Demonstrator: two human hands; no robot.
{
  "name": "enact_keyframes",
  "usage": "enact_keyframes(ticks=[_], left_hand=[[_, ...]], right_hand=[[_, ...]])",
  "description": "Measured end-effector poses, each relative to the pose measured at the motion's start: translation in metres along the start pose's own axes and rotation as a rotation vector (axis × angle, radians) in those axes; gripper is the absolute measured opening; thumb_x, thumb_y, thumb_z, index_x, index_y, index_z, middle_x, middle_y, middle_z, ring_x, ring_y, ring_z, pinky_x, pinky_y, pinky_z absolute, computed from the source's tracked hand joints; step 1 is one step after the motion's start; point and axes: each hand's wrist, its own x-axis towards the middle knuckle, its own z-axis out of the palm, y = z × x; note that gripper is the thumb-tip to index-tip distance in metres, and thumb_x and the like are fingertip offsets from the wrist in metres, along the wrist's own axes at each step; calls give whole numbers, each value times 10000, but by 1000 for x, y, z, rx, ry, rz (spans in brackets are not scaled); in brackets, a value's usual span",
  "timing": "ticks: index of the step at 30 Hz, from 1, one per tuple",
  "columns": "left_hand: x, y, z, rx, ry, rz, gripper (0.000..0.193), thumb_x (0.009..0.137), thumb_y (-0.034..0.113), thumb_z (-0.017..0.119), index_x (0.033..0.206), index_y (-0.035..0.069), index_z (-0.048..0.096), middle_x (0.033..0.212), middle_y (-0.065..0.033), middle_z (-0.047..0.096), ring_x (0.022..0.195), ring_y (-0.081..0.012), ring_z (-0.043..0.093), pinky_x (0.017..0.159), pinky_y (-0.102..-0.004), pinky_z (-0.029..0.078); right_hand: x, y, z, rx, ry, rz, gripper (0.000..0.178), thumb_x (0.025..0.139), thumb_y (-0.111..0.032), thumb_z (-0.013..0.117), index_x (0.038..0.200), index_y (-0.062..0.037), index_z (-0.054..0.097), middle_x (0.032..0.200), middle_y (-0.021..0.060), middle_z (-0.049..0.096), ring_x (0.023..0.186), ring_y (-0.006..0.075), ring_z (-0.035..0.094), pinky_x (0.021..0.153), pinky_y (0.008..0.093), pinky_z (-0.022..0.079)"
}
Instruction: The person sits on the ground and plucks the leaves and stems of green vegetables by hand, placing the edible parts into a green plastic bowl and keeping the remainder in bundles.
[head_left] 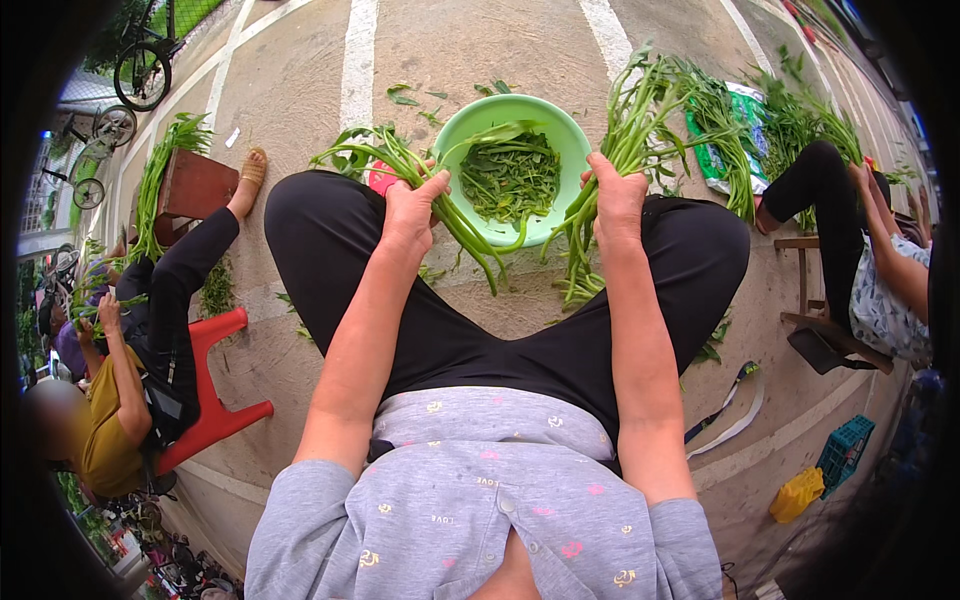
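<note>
My left hand (pixel 412 207) is closed around a small bunch of water spinach (pixel 466 243), its long stems hanging toward my lap and its leafy end pointing left. On the other side, my right hand (pixel 617 195) grips a bigger bunch of water spinach (pixel 637 118); leaves rise from the top of the fist and stems droop below. Between and just beyond both hands stands a light green plastic basin (pixel 516 106). Torn leaves and short stem pieces (pixel 508 178) lie inside it. Part of a red object (pixel 381 178) shows behind my left hand.
Loose leaves (pixel 402 95) are scattered on the concrete around the basin. More greens (pixel 725 150) lie on a green-and-white sack (pixel 748 105) at right. People sit on both sides, one beside a red plastic stool (pixel 210 385) at left. A yellow bag (pixel 797 494) and teal crate (pixel 845 452) stand at lower right.
</note>
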Motion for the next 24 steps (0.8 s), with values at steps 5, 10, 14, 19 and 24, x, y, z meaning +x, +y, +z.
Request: enact_keyframes(ticks=[5, 10, 14, 19, 24], left_hand=[[-3, 1, 6, -54, -159, -150, 420, 757, 24, 634, 1135, 66, 457, 908, -56, 572, 780, -162, 562, 683, -297, 476], [-12, 7, 12, -20, -459, -143, 489, 741, -40, 575, 1189, 45, 399, 1084, -80, 527, 955, -189, 546, 811, -338, 466], [-18, 9, 14, -36, -512, -111, 495, 740, -39, 574, 1193, 24, 384, 1090, -80, 520, 956, -190, 547, 815, -324, 467], [-26, 14, 19, -65, -508, -102, 519, 742, -28, 579, 1213, 25, 368, 1091, -78, 515, 958, -181, 546, 812, -304, 468], [-21, 11, 17, -28, -476, -94, 534, 747, -19, 573, 1232, 28, 353, 1103, -79, 507, 949, -176, 549, 802, -306, 474]], right_hand=[[-19, 15, 24, -119, -308, -141, 154, 743, -47, 625, 892, -20, 594, 719, 8, 593, 583, 70, 519, 516, 230, 407], [-44, 25, 45, -88, -651, -57, 305, 690, -2, 605, 994, 3, 582, 884, 12, 613, 779, 80, 551, 696, 221, 447], [-41, 32, 45, -108, -696, -70, 323, 679, -10, 610, 1001, -1, 578, 886, 21, 616, 788, 86, 554, 709, 228, 451], [-40, 31, 45, -89, -671, -71, 319, 683, -19, 613, 998, 1, 567, 882, 27, 614, 784, 92, 557, 704, 234, 456], [-42, 28, 45, -76, -704, -86, 329, 693, -20, 596, 1018, -1, 552, 881, 32, 613, 772, 96, 558, 684, 234, 460]])
